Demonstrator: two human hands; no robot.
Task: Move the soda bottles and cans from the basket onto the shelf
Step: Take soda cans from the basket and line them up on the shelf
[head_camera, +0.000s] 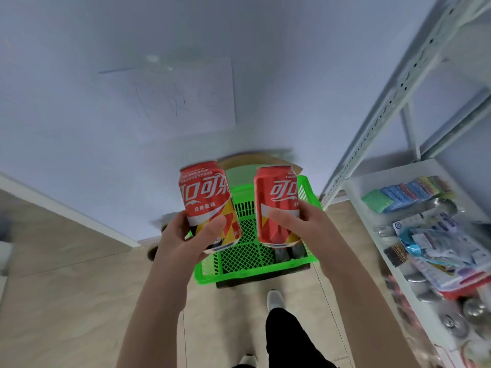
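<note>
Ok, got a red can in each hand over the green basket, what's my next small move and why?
Probably swing both toward the white metal shelf on your right: the left hand and right hand each hold a red soda can already lifted above the green plastic basket.

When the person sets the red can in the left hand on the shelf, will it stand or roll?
The can looks rigid, smooth metal, so probably slightly slippery in the left hand. Set upright on its flat base it should stand; laid sideways, its round body would likely roll.

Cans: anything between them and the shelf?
Nothing visible. The left hand and right hand each hold a can above the basket; the shelf stands open to the right.
</note>
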